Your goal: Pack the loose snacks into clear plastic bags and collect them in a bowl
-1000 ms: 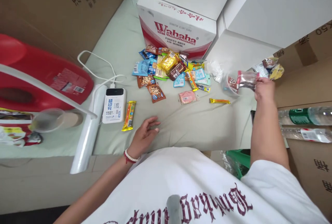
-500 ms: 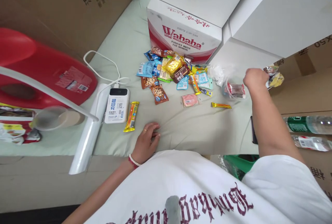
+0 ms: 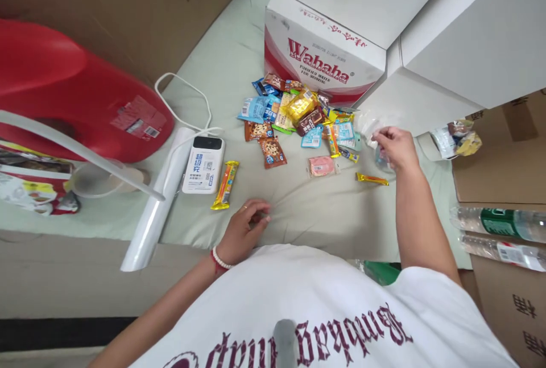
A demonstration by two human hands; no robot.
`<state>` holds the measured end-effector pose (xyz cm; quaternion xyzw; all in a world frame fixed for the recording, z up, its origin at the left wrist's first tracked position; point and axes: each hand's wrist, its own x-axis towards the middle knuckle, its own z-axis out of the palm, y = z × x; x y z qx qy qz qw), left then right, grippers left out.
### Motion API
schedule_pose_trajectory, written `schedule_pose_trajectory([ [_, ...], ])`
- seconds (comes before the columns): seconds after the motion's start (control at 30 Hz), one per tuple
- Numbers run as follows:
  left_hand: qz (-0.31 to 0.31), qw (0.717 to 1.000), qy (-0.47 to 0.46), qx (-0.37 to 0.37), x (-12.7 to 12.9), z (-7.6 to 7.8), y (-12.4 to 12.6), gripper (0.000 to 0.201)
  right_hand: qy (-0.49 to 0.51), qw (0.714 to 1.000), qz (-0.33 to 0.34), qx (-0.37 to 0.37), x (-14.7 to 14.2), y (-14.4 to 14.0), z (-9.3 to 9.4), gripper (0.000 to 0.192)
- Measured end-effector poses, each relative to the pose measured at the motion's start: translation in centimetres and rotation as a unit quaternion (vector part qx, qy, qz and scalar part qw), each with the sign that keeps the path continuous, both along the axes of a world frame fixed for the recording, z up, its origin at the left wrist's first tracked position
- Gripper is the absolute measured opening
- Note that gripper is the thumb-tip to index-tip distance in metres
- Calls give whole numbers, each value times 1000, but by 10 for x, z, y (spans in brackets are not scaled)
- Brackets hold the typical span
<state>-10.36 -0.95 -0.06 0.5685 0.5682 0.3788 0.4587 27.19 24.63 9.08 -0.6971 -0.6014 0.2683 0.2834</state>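
My left hand [image 3: 246, 226] rests at the front edge of the cloth-covered table, fingers loosely curled and thumb apart, with nothing in it. A yellow-wrapped snack bar [image 3: 225, 185] lies just beyond it. My right hand [image 3: 397, 149] is at the right side, thumb and fingers pinched on a clear plastic bag [image 3: 381, 158]; most of the bag is hidden beneath the hand. Nearby lie a small yellow stick-shaped snack [image 3: 372, 179] and a pink packet [image 3: 322, 166]. A pile of colourful snack packets [image 3: 301, 105] spreads to the left of my right hand.
A Wahaha water carton [image 3: 319, 61] stands behind the pile. A cup [image 3: 427, 146] with wrappers in it is at the right. Plastic bottles [image 3: 499, 223] lie beside the table. On the left are a white power bank [image 3: 203, 166] with a cable and a red jug [image 3: 85, 95].
My right hand has moved left, from beside the wrappers at the far right to the clear plastic bag. My left hand stays in place. The view has shifted slightly.
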Motion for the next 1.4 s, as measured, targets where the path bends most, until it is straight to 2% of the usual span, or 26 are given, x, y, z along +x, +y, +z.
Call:
schedule_pose_trajectory([
  [0.07,-24,999,-29,6,16,10,14,23,184,980,26,-70,-21,-47,-3,34],
  [0.1,-33,998,-47,18,27,16,23,24,241,964,39,-108,-35,-71,-7,37],
  [0.17,-23,995,-77,63,52,25,44,35,304,937,54,-164,-66,-116,-17,40],
  [0.23,-8,991,-74,114,74,28,64,60,328,921,73,-197,-91,-149,-26,38],
  [0.27,-12,990,-73,123,81,27,73,54,332,916,83,-210,-99,-160,-30,38],
  [0.33,-24,991,-96,96,87,22,86,33,336,907,94,-234,-104,-171,-33,36],
  [0.43,-13,984,-179,-8,76,9,93,32,354,894,72,-265,-90,-168,-33,33],
  [0.5,29,971,-228,-61,65,4,92,37,371,887,57,-269,-77,-162,-35,32],
  [0.57,80,964,-243,-79,58,3,88,40,379,892,48,-241,-70,-157,-39,34],
  [0.63,112,964,-230,-73,56,4,83,41,374,909,44,-179,-74,-155,-44,35],
  [0.73,108,973,-195,-61,60,6,79,38,361,923,80,-106,-92,-161,-51,43],
  [0.83,112,981,-148,-49,61,5,80,33,343,920,120,-146,-111,-169,-55,44],
  [0.93,148,987,-52,25,53,7,80,38,350,914,71,-191,-121,-173,-58,39],
  [1.0,100,987,14,124,47,11,76,40,365,910,37,-195,-122,-172,-58,39],
  [1.07,-20,975,40,219,43,14,70,37,371,907,28,-198,-120,-170,-57,38],
  [1.13,-130,955,40,263,43,15,65,39,373,905,26,-202,-118,-167,-56,37],
  [1.17,-157,950,45,265,44,14,63,38,374,905,25,-203,-116,-165,-56,36],
  [1.27,-163,958,62,227,50,10,62,20,366,906,23,-210,-111,-160,-58,35],
  [1.4,-136,979,-3,152,58,4,66,25,397,893,8,-213,-106,-156,-61,40],
])
